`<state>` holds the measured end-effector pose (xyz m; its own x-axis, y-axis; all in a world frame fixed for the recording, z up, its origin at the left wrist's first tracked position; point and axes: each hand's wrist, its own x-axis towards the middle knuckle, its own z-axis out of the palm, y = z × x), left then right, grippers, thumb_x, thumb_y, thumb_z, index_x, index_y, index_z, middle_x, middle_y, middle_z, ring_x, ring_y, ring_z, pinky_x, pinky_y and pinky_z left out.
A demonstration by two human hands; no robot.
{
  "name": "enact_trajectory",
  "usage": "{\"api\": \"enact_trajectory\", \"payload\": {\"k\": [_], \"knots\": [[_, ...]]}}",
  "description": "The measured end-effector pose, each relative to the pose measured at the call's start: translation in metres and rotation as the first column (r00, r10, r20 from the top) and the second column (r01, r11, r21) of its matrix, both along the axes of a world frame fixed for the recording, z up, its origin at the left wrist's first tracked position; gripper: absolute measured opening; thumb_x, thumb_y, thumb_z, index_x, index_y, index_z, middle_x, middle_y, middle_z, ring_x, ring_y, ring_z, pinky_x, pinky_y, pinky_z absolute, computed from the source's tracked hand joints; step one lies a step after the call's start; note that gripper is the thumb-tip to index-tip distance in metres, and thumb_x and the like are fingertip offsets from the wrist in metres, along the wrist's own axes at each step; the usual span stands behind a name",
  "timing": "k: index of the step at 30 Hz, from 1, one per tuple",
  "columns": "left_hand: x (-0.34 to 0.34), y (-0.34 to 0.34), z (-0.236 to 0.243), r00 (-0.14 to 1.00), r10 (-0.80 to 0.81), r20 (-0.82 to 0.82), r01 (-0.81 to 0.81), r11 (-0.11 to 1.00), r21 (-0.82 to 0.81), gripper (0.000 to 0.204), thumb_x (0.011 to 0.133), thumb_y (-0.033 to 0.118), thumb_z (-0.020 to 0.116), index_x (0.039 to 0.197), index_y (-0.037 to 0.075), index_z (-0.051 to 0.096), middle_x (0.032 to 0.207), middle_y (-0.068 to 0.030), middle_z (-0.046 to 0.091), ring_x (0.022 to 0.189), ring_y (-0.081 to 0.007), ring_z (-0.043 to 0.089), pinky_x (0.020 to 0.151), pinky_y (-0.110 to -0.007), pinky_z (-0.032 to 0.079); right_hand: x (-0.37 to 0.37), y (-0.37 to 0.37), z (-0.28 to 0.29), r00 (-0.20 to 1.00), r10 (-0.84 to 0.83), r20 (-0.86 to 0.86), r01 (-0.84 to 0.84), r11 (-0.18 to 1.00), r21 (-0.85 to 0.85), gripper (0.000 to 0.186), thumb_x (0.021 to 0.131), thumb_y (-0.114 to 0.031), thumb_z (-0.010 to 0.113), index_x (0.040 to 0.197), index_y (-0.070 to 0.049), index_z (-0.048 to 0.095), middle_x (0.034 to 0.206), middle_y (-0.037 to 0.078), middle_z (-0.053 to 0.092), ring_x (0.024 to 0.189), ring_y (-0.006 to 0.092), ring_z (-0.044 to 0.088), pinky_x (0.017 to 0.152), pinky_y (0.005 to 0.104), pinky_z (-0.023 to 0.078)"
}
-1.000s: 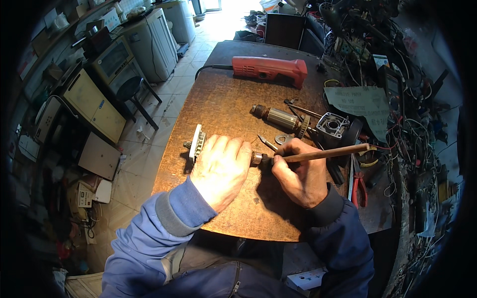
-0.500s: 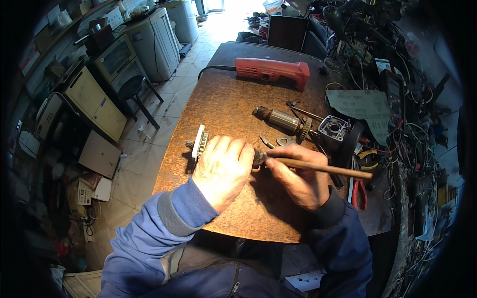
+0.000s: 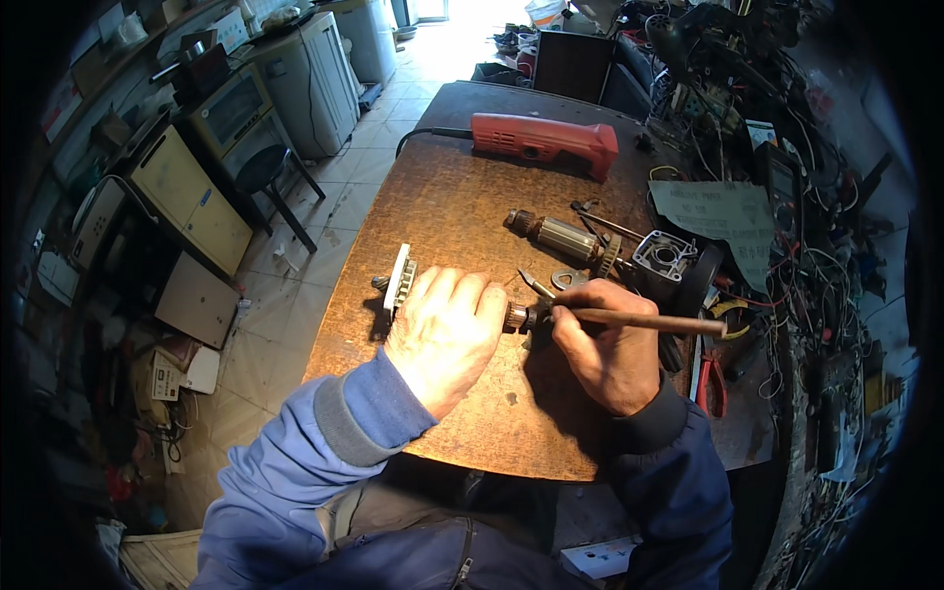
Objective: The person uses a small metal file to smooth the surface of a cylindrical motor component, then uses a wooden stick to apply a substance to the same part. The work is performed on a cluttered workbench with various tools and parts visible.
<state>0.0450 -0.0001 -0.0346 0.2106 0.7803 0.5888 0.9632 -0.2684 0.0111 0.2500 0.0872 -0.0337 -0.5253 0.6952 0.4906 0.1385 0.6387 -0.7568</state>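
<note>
My left hand (image 3: 442,334) is wrapped over a motor armature, covering most of it. Its copper commutator (image 3: 515,316) sticks out on the right, and a pale metal plate (image 3: 399,280) stands at its left end. In my right hand (image 3: 618,344), fingers closed, lies a thin wooden handle (image 3: 669,323) pointing right. The working end of that wooden-handled tool is dark and close to the armature's end; its kind and any contact are hard to make out. Beyond my hands lies a second armature (image 3: 565,236) with a gear, beside a metal gear housing (image 3: 666,258).
A red power tool body (image 3: 544,146) with a cord lies at the table's far side. Green abrasive paper (image 3: 718,216), red-handled pliers (image 3: 712,383) and a multimeter (image 3: 782,187) are on the right, near tangled wires. A black stool (image 3: 264,169) stands left of the wooden table (image 3: 369,393).
My right hand and the wooden-handled tool have shifted slightly right, away from my left hand. More of the copper commutator shows between the hands. My left hand keeps its grip.
</note>
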Motion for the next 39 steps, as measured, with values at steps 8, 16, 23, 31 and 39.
{"api": "enact_trajectory", "payload": {"k": [8,16,23,31,39], "knots": [[-0.003,-0.007,0.003,0.999,-0.018,0.039,0.024,0.987,-0.157,0.044,0.086,0.009,0.079,0.127,-0.004,0.067,0.123,-0.0211,0.069,0.115,-0.0394,0.067,0.108,-0.053,0.052,0.0,-0.001,0.006,0.991,0.135,0.014,-0.135,0.991,-0.023,0.016,0.091,-0.003,0.076,0.106,0.002,0.08,0.088,0.016,0.071,0.081,0.0275,0.071,0.071,0.0364,0.055],[-0.005,-0.007,0.003,0.998,-0.019,0.053,0.029,0.982,-0.189,0.041,0.087,0.006,0.077,0.125,-0.004,0.065,0.121,-0.0214,0.069,0.116,-0.0403,0.067,0.111,-0.056,0.049,0.001,-0.002,0.01,0.997,0.081,-0.01,-0.081,0.995,-0.06,0.017,0.085,-0.003,0.075,0.101,0.0,0.081,0.087,0.015,0.072,0.076,0.0253,0.071,0.068,0.035,0.055],[-0.007,-0.004,0.002,0.999,-0.009,0.034,0.016,0.975,-0.221,0.04,0.086,0.006,0.079,0.123,-0.003,0.064,0.111,-0.0192,0.068,0.106,-0.0393,0.065,0.101,-0.049,0.051,0.005,-0.001,0.007,0.97,0.145,0.195,-0.144,0.989,-0.019,0.013,0.087,-0.005,0.074,0.095,0.003,0.08,0.084,0.016,0.072,0.072,0.0266,0.07,0.066,0.0404,0.054],[-0.006,-0.005,0.004,0.998,-0.031,0.049,0.038,0.988,-0.151,0.04,0.085,0.005,0.081,0.122,-0.003,0.066,0.109,-0.0189,0.067,0.104,-0.0399,0.063,0.097,-0.049,0.051,0.0,-0.006,0.016,0.992,0.126,0.027,-0.121,0.982,-0.143,0.016,0.089,-0.006,0.075,0.101,0.003,0.08,0.088,0.016,0.074,0.079,0.0275,0.073,0.071,0.0368,0.056],[-0.005,-0.008,0.01,0.989,-0.086,0.117,0.104,0.983,-0.152,0.04,0.089,0.004,0.076,0.126,-0.006,0.066,0.118,-0.0225,0.068,0.112,-0.0415,0.064,0.104,-0.05,0.051,0.004,-0.001,0.01,0.99,0.093,0.104,-0.094,0.996,0.004,0.017,0.085,-0.011,0.077,0.095,0.003,0.078,0.084,0.02,0.073,0.075,0.035,0.073,0.068,0.0415,0.057]]}}
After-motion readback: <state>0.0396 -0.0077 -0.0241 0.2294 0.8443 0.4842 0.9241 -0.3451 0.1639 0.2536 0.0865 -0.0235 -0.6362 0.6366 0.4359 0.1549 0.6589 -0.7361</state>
